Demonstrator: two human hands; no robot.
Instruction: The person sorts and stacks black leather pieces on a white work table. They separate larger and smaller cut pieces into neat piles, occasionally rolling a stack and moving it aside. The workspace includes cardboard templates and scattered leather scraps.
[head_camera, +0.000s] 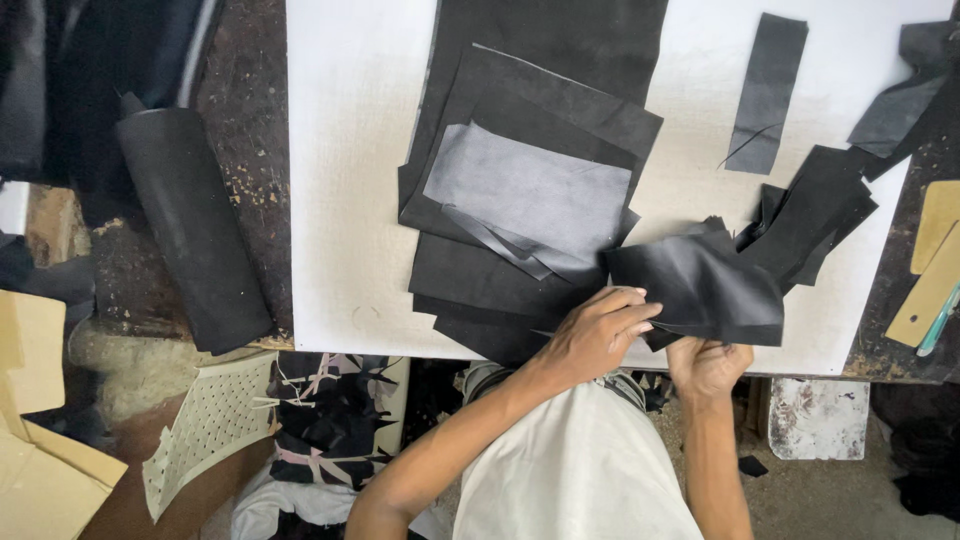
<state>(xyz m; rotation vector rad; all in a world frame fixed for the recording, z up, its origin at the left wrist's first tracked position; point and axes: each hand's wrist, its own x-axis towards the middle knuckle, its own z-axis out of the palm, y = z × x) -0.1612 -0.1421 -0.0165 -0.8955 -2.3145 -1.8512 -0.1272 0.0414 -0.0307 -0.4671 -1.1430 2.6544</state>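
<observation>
Down at the near table edge, left hand pinching the black fabric piece with fingers closed on its left edge, right hand gripping the same piece from underneath, the cloth lifted just over the white sheet. Just beyond, a stack of black and grey cut pieces; farther right, a lone black strip, and off left, a dark roll.

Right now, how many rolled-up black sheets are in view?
1. The black roll lies on the dark bench left of the white board, apart from both hands. Other black material there is flat pieces; the dark upper-left corner may hide more.
</observation>
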